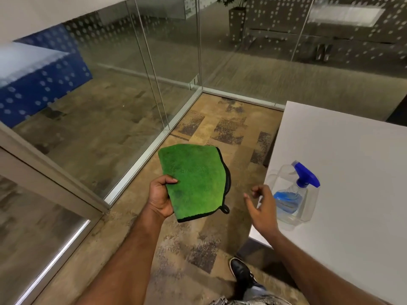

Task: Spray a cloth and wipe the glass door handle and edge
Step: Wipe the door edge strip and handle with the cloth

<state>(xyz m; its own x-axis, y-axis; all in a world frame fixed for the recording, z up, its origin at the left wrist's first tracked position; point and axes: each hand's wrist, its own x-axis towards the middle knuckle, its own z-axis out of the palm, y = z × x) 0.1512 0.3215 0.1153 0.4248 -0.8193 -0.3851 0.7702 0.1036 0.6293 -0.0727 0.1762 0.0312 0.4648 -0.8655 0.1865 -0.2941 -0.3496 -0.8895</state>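
My left hand point(159, 195) holds a folded green cloth point(196, 181) with a black trim, flat and face up over the carpet. My right hand point(261, 208) hovers empty with its fingers apart, just left of a clear spray bottle point(295, 194). The bottle has a blue nozzle and some blue liquid, and it stands near the left edge of a white table point(352, 172). The hand and the bottle are apart. A glass door point(50, 164) with a pale metal frame stands at the left; its handle is not in sight.
Glass walls point(176, 51) with a dotted pattern meet in a corner ahead. Patterned carpet point(211, 128) covers the floor between glass and table. My black shoe point(241, 271) shows at the bottom. A planter point(236, 20) stands beyond the glass.
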